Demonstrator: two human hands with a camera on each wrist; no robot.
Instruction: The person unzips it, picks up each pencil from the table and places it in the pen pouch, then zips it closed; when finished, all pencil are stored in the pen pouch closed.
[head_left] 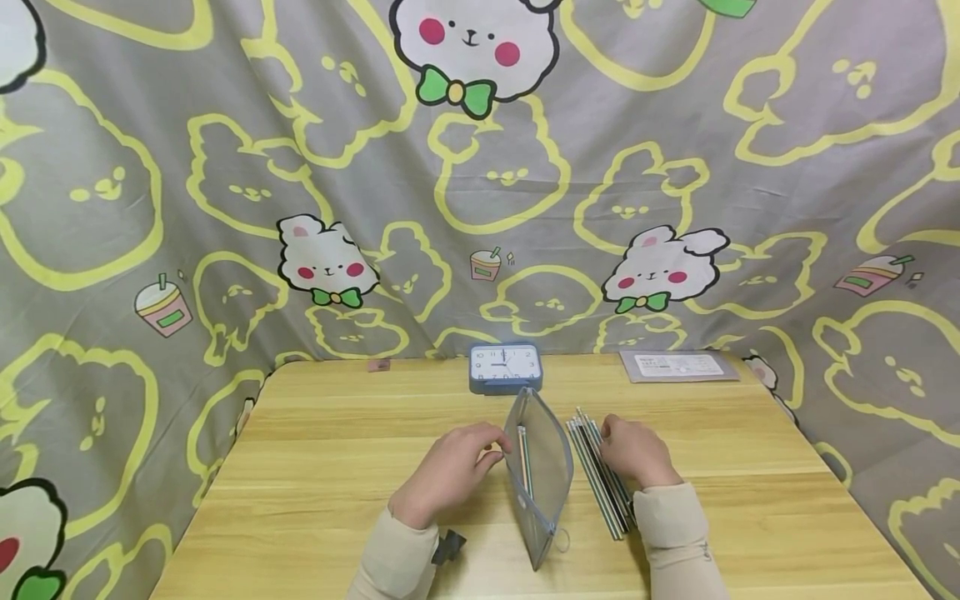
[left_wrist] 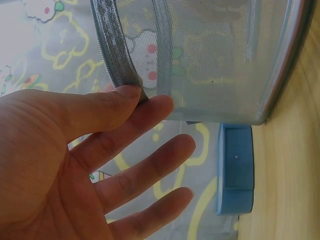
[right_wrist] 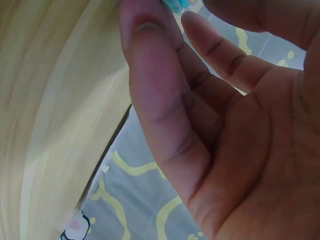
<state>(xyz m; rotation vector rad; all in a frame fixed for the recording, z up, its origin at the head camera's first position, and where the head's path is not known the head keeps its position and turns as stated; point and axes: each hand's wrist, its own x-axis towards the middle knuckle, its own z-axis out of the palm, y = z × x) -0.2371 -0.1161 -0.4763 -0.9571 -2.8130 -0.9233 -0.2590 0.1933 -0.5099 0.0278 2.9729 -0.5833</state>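
Observation:
A grey mesh zip pouch [head_left: 553, 467] stands upright on the table with its mouth spread. Two or so pencils [head_left: 525, 462] lie inside it, along the left side. My left hand [head_left: 450, 471] pinches the pouch's zip edge between thumb and index finger; its other fingers are spread, as the left wrist view shows. To the right of the pouch lies a bundle of several dark and teal striped pencils [head_left: 597, 479]. My right hand [head_left: 636, 450] is over the bundle's right side with bent fingers. Something teal shows past its fingertips in the right wrist view; the contact itself is hidden.
Behind the pouch, a blue clock [head_left: 506, 367] stands at the table's back edge. A flat grey packet with a white label [head_left: 678, 365] lies at the back right. One small brownish piece [head_left: 378, 365] is at the back left. Patterned cloth [head_left: 510, 192] hangs around the wooden table [head_left: 322, 475].

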